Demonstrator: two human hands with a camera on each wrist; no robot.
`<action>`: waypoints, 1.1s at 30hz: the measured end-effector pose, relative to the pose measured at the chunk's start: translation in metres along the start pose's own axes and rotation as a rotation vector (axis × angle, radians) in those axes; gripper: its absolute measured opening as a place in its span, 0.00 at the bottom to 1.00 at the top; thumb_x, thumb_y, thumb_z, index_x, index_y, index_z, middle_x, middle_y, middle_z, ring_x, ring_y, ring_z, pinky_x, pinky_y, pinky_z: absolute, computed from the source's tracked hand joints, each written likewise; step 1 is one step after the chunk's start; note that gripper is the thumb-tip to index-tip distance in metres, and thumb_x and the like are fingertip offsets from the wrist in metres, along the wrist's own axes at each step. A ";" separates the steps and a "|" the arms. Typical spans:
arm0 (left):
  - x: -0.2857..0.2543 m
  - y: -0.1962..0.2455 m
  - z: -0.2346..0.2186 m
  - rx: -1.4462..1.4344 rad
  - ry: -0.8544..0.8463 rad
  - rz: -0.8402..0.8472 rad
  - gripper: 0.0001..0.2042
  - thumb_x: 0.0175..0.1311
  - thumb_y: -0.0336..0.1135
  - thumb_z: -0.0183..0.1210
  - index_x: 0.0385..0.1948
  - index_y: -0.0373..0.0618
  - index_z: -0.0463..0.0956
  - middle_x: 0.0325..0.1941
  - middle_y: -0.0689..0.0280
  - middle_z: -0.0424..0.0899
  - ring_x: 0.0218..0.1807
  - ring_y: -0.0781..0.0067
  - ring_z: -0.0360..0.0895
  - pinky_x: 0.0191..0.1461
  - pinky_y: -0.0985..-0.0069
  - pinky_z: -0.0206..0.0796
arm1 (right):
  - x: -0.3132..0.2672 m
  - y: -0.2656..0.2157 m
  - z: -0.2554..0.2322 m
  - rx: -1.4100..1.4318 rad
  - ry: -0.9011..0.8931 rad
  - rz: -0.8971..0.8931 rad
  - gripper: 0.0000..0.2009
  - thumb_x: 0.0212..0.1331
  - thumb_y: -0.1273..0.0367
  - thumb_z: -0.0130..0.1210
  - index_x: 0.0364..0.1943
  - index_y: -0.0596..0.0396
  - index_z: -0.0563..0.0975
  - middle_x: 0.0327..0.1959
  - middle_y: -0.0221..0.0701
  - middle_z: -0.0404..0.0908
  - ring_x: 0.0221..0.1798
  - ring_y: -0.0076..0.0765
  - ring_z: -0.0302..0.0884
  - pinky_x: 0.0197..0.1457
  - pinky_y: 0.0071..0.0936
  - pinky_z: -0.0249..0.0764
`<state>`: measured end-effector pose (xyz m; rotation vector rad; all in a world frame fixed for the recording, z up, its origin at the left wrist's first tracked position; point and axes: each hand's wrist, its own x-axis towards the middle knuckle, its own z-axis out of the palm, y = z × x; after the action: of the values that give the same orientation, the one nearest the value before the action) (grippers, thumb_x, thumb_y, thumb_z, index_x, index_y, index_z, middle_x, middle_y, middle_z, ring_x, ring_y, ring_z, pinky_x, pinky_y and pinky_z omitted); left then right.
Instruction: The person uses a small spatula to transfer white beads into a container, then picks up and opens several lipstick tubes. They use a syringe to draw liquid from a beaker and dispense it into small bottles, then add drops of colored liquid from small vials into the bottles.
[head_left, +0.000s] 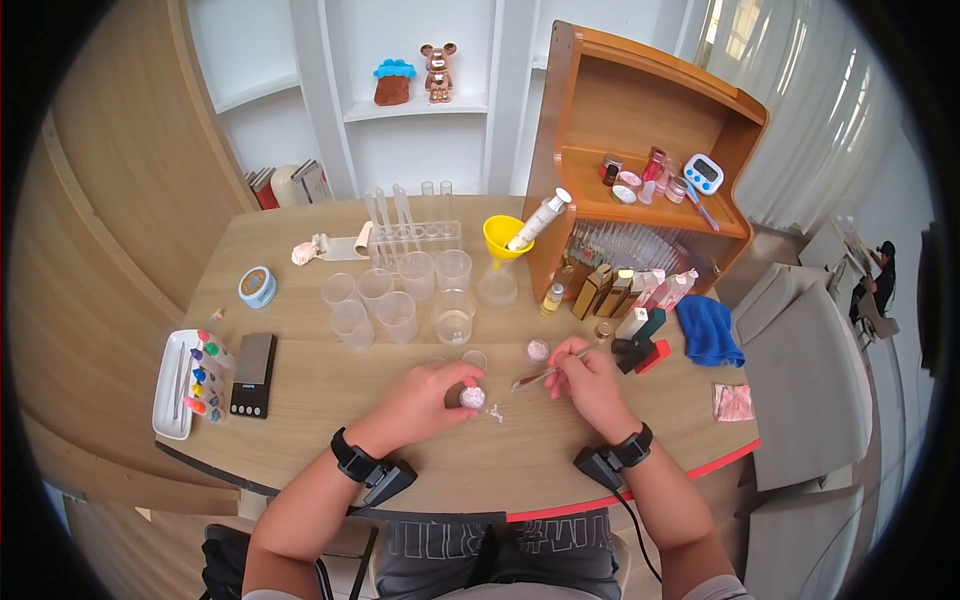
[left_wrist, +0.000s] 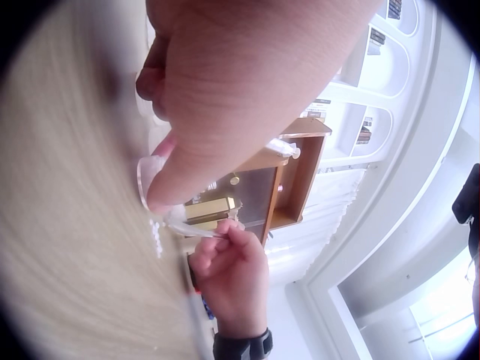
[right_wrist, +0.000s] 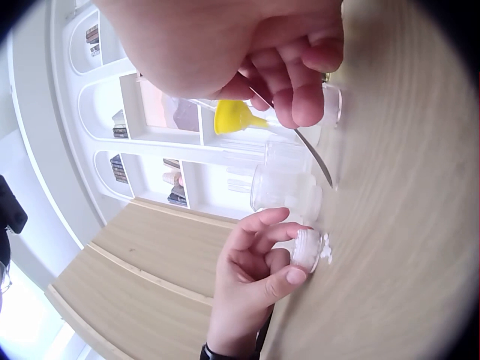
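My left hand [head_left: 425, 402] pinches a small clear jar [head_left: 473, 398] between thumb and fingers, low over the table. Whitish-pink material fills it, and in the right wrist view the jar [right_wrist: 306, 251] is tilted. White crumbs [head_left: 495, 411] lie on the wood beside it. A thin metal spatula [head_left: 533, 380] is held by my right hand [head_left: 588, 388], its flat tip pointing left toward the jar and apart from it. A second small jar [head_left: 538, 350] with pinkish content stands beyond the spatula. Behind my left fingers is a clear round lid or dish [head_left: 476, 358].
Several clear plastic cups [head_left: 397, 316] and a test-tube rack [head_left: 415, 237] stand at the back. A yellow funnel [head_left: 503, 238] sits on a flask near the wooden cabinet [head_left: 650, 130]. At left are a black scale [head_left: 253, 375] and a white tray [head_left: 178, 385]; small boxes [head_left: 595, 290] stand right.
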<state>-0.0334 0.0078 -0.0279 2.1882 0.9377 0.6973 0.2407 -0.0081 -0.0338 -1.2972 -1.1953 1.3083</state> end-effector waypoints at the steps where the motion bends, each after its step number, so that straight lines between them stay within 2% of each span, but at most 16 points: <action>1: 0.000 -0.001 0.001 0.002 0.004 0.009 0.22 0.52 0.32 0.72 0.51 0.51 0.77 0.42 0.58 0.85 0.45 0.52 0.82 0.48 0.61 0.74 | 0.000 0.000 0.000 -0.008 -0.003 -0.001 0.08 0.70 0.71 0.47 0.36 0.59 0.75 0.25 0.31 0.80 0.22 0.24 0.77 0.27 0.21 0.71; 5: -0.001 -0.004 0.002 0.008 0.006 0.013 0.22 0.52 0.32 0.72 0.51 0.51 0.77 0.42 0.58 0.84 0.45 0.53 0.82 0.49 0.61 0.74 | 0.002 0.009 -0.004 -0.003 0.002 -0.050 0.08 0.72 0.69 0.47 0.36 0.55 0.75 0.26 0.32 0.81 0.23 0.25 0.78 0.27 0.18 0.69; 10: 0.000 0.000 0.000 0.010 0.001 0.007 0.22 0.52 0.32 0.71 0.51 0.51 0.77 0.43 0.59 0.85 0.46 0.53 0.82 0.49 0.61 0.74 | -0.004 -0.003 -0.001 0.014 -0.025 -0.037 0.08 0.73 0.68 0.45 0.39 0.54 0.75 0.31 0.33 0.85 0.27 0.24 0.80 0.29 0.17 0.67; 13: 0.001 0.002 -0.001 0.015 0.000 0.006 0.22 0.52 0.31 0.71 0.51 0.51 0.77 0.43 0.61 0.85 0.46 0.54 0.82 0.48 0.61 0.74 | -0.005 -0.001 0.002 0.052 -0.188 -0.054 0.07 0.74 0.69 0.46 0.43 0.57 0.75 0.34 0.34 0.85 0.31 0.24 0.81 0.34 0.20 0.71; 16: 0.001 0.005 -0.002 0.016 -0.001 -0.003 0.22 0.52 0.31 0.71 0.51 0.51 0.78 0.43 0.63 0.85 0.46 0.54 0.82 0.48 0.61 0.74 | -0.008 -0.002 0.008 0.028 -0.280 -0.034 0.08 0.75 0.67 0.46 0.45 0.56 0.75 0.37 0.34 0.85 0.33 0.24 0.82 0.36 0.19 0.71; 19: 0.000 0.002 0.000 0.016 0.005 0.004 0.22 0.52 0.31 0.71 0.51 0.52 0.78 0.43 0.63 0.85 0.45 0.55 0.82 0.48 0.62 0.74 | -0.008 -0.001 0.009 0.044 -0.266 -0.035 0.09 0.76 0.66 0.46 0.44 0.56 0.75 0.37 0.35 0.85 0.33 0.24 0.82 0.35 0.19 0.71; 25: 0.000 0.003 -0.001 0.044 -0.002 -0.012 0.22 0.52 0.32 0.71 0.51 0.52 0.77 0.44 0.62 0.85 0.45 0.54 0.82 0.48 0.62 0.75 | -0.004 -0.005 0.002 0.105 -0.041 -0.060 0.10 0.75 0.68 0.46 0.39 0.60 0.76 0.30 0.34 0.83 0.28 0.24 0.79 0.33 0.20 0.72; 28: 0.000 0.005 -0.002 0.035 -0.007 -0.020 0.22 0.52 0.32 0.71 0.51 0.52 0.77 0.44 0.61 0.85 0.46 0.54 0.82 0.48 0.62 0.74 | 0.000 0.002 -0.002 0.032 0.037 -0.057 0.08 0.72 0.69 0.46 0.36 0.56 0.75 0.27 0.32 0.82 0.24 0.23 0.78 0.27 0.17 0.67; 31: 0.000 0.007 -0.004 0.026 -0.021 -0.036 0.22 0.52 0.32 0.71 0.51 0.52 0.77 0.44 0.61 0.85 0.46 0.54 0.82 0.48 0.62 0.74 | 0.004 0.009 -0.002 0.058 0.063 -0.081 0.08 0.72 0.70 0.46 0.34 0.57 0.74 0.25 0.30 0.79 0.23 0.24 0.77 0.26 0.20 0.70; 33: 0.000 0.007 -0.004 0.019 -0.028 -0.042 0.22 0.52 0.33 0.71 0.51 0.52 0.77 0.44 0.61 0.85 0.46 0.54 0.82 0.48 0.62 0.74 | 0.003 0.005 -0.002 -0.028 0.058 -0.067 0.09 0.72 0.71 0.46 0.33 0.58 0.74 0.25 0.31 0.79 0.24 0.24 0.77 0.27 0.21 0.71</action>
<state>-0.0330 0.0053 -0.0205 2.1830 0.9762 0.6387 0.2425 -0.0060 -0.0391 -1.2956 -1.2098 1.2019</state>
